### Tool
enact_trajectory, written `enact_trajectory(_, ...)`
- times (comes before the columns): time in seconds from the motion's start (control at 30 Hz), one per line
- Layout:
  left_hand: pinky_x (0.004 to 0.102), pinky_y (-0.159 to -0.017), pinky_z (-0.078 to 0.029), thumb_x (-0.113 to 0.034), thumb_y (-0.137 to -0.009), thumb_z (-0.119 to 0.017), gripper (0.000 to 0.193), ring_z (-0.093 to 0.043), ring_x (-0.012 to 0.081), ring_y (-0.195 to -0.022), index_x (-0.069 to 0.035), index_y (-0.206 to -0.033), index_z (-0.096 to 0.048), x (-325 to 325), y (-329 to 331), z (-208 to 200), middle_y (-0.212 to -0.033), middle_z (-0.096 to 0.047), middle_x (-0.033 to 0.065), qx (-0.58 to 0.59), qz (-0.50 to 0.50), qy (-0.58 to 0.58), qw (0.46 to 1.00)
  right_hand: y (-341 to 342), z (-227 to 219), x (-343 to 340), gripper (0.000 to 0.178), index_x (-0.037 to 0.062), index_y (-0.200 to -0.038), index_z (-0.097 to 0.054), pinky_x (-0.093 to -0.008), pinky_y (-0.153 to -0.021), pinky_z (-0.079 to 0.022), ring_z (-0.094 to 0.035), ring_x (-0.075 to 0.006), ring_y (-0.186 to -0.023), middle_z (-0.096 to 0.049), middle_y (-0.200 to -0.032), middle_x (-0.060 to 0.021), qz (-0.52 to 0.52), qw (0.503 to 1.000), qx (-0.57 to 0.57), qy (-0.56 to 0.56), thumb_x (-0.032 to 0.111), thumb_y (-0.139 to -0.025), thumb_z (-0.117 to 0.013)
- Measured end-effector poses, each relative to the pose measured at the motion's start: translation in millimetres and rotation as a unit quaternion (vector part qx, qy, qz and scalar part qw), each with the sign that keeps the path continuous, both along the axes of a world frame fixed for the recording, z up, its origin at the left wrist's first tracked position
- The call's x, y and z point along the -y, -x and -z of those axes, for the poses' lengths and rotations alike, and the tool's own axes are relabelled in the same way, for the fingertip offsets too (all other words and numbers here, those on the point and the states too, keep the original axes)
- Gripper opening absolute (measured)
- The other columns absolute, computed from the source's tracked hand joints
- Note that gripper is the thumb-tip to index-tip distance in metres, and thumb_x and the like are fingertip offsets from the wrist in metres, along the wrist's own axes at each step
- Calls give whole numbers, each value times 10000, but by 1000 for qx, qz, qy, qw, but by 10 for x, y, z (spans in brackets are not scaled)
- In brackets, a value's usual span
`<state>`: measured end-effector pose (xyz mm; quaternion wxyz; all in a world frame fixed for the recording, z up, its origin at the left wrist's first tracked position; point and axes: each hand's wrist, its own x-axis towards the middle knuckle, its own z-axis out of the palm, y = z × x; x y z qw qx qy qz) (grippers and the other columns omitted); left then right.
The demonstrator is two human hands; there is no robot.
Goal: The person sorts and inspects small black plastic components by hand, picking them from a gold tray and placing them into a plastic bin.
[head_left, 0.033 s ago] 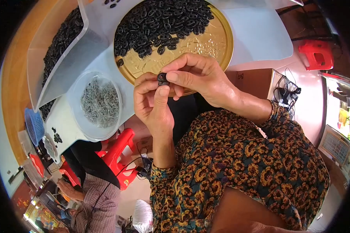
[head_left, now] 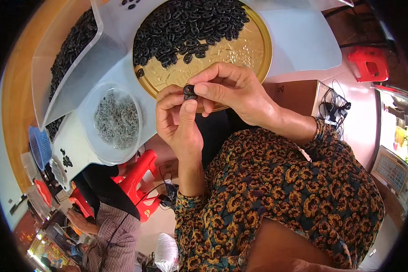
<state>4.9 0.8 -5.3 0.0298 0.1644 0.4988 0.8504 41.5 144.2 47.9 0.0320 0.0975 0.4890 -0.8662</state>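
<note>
A small black plastic part with a round hole [head_left: 189, 92] is pinched between the fingertips of both my hands, above the near rim of a round gold tray [head_left: 263, 68]. My left hand [head_left: 179, 115] holds its lower end between thumb and fingers. From the right, my right hand [head_left: 229, 90] grips its upper end with thumb and forefinger. My fingers cover part of it. On the tray lies a heap of loose black oval parts with holes [head_left: 192, 25], along with some tiny clear bits [head_left: 242, 56].
Left of the tray stands a round clear tub [head_left: 139, 122] of small silvery metal pieces [head_left: 118, 119]. Beyond it is a large clear bin [head_left: 88, 59] of black parts. Red stools [head_left: 138, 177] [head_left: 369, 65], a cardboard box [head_left: 297, 93] and another person's striped sleeve [head_left: 122, 235] surround the table.
</note>
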Motion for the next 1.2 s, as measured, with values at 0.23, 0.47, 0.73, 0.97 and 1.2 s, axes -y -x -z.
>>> enact_trajectory(0.23,276,-828,-462,10,-836,-678,125,-537,134,-902,-16,-910,-581,-97,-62,-86,-1047,-534,84,38,-56,5,998,5,32,14,140,-18,-1017,-615,-219,-604,-502,-585,-77,-705,-633,-831,-43,28,999,-24,-33,96,-935,-617)
enact_trajectory(0.47,254,-790,-468,-30,-849,-679,130,-538,124,-866,-9,-925,-575,-93,-91,-90,-1021,-533,82,71,-20,-36,997,5,8,18,144,6,-1026,-622,-215,-614,-509,-570,-56,-718,-618,-804,-16,26,999,-21,-35,116,-933,-622)
enact_trajectory(0.73,271,-755,-482,-79,-872,-667,136,-551,135,-826,-19,-938,-564,-87,-84,-101,-1011,-530,81,48,-10,-30,998,7,4,36,127,14,-991,-626,-232,-630,-507,-572,-78,-715,-615,-816,-21,24,999,6,35,117,-919,-640)
enact_trajectory(0.97,268,-761,-480,-182,-862,-700,255,-552,146,-883,-31,-1016,-564,-71,-90,-93,-1068,-531,89,51,12,-37,998,-7,38,47,145,6,-1005,-616,-233,-634,-513,-596,-93,-725,-636,-853,-43,20,998,-18,51,118,-919,-642)
enact_trajectory(1.2,250,-705,-476,-404,-834,-726,495,-568,152,-902,-15,-1108,-588,-44,-45,-70,-1152,-555,94,6,-4,48,999,-43,-26,38,357,16,-1219,-494,-259,-652,-506,-591,-106,-731,-635,-915,-66,-17,996,-1,85,122,-916,-649)
